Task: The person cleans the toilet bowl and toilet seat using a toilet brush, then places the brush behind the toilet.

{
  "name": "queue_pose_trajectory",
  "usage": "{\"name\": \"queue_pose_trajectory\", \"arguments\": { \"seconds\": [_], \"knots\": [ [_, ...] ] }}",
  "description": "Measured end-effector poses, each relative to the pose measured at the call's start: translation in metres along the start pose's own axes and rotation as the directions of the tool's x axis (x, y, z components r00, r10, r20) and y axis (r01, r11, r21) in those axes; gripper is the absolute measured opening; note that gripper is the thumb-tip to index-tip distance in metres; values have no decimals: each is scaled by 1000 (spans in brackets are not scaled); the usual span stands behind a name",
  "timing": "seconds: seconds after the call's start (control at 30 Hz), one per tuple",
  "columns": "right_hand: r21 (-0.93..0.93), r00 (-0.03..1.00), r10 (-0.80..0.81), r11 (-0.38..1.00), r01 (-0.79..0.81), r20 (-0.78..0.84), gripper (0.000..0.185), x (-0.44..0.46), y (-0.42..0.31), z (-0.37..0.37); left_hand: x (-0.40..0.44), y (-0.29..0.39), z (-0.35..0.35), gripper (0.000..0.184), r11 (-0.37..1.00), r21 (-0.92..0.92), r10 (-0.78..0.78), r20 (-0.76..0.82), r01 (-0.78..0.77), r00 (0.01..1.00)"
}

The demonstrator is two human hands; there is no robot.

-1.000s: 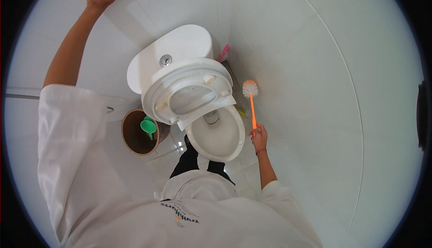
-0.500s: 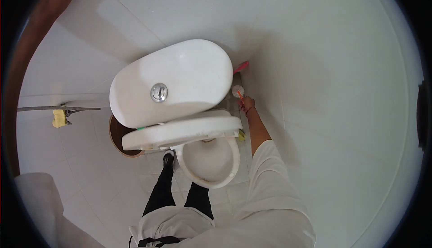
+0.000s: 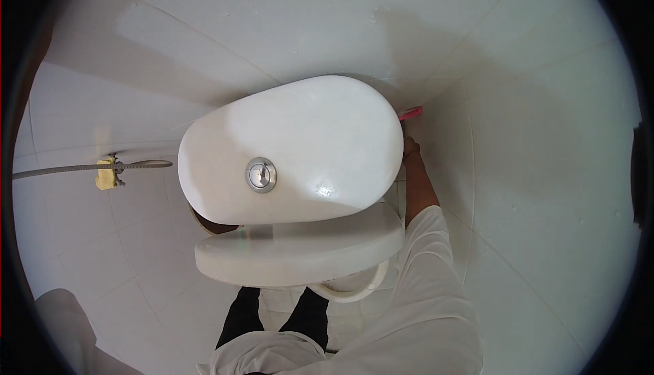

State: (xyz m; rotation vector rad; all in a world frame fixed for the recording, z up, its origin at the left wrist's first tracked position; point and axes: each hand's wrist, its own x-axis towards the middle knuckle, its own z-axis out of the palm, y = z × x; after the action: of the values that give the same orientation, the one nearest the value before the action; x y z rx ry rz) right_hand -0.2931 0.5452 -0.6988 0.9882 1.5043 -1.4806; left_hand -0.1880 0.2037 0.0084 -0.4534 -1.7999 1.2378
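Observation:
My right hand [image 3: 411, 149] reaches down beside the right end of the white toilet tank [image 3: 306, 143], close to the wall. The tank hides most of its fingers, and the orange-handled brush seen earlier is out of sight. Just above that hand, a pink handle [image 3: 411, 113] sticks out from behind the tank. My left hand is outside the view; only part of the left arm shows at the far left edge. The raised seat and lid [image 3: 300, 249] cover most of the toilet bowl [image 3: 354, 290].
A brown bucket [image 3: 210, 223] is partly hidden under the tank's left side. On the left wall, a grey hose [image 3: 88, 168] runs past a yellow cloth-like item [image 3: 106, 174] at a metal fitting. Tiled walls stand behind and to the right.
My right hand has moved down behind the tank's right end, and the brush has gone from sight. The view has shifted forward over the tank. My left hand has left the view.

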Motion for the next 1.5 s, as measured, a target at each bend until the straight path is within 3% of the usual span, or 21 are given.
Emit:
{"name": "queue_pose_trajectory", "arguments": {
  "seconds": [0.07,0.2,0.33,0.43,0.5,0.53,0.6,0.67,0.77,0.9,1.07,1.2,1.27,1.33,1.4,1.5],
  "knots": [
    [34,998,47,998,-49,43,19,22,10,-2,0,0,1,49,1000,-2,10,3,-10,1000],
    [-94,976,-162,980,176,144,22,48,16,-1,1,1,2,49,1000,1,20,0,-20,1000],
    [5,950,-231,972,235,209,25,58,15,-6,-2,4,4,49,1000,-3,17,4,-17,1000],
    [385,932,-270,908,163,242,23,-4,-17,4,-4,4,5,49,1000,-4,17,2,-17,1000],
    [558,924,-251,828,50,290,23,-11,-22,5,-4,5,5,49,1000,-6,16,0,-16,1000],
    [570,914,-219,822,-15,340,23,29,-18,0,-4,6,5,49,1000,-5,17,0,-17,1000],
    [497,915,-197,867,-5,353,25,50,-15,-6,-5,7,5,49,1000,-8,11,-4,-11,1000],
    [310,934,-225,941,134,278,28,39,-18,-10,-7,8,5,49,1000,-9,5,-8,-5,1000],
    [311,943,-274,927,207,187,27,2,-22,-10,-7,8,4,49,1000,-6,2,-22,-2,1000],
    [233,932,-297,941,247,210,37,-6,-16,-15,-9,9,4,49,1000,0,-3,-33,3,999],
    [10,926,-300,952,306,231,49,-83,0,-30,-8,11,3,49,1000,16,-4,-62,5,998],
    [-113,877,-476,870,480,66,46,-140,53,-65,-6,15,3,50,999,29,-13,-99,15,995],
    [-65,837,-546,837,543,-34,40,-170,93,-93,-5,16,5,50,999,42,-9,-119,14,993],
    [-62,702,-698,714,697,-142,32,-199,140,-128,-1,17,4,50,998,62,-7,-148,16,989],
    [-72,665,-675,717,693,-319,26,-228,190,-159,3,22,3,50,997,72,-6,-189,20,982],
    [-74,719,-541,818,571,-435,23,-277,279,-205,10,32,-6,50,996,91,-2,-258,26,966]
  ]
}}
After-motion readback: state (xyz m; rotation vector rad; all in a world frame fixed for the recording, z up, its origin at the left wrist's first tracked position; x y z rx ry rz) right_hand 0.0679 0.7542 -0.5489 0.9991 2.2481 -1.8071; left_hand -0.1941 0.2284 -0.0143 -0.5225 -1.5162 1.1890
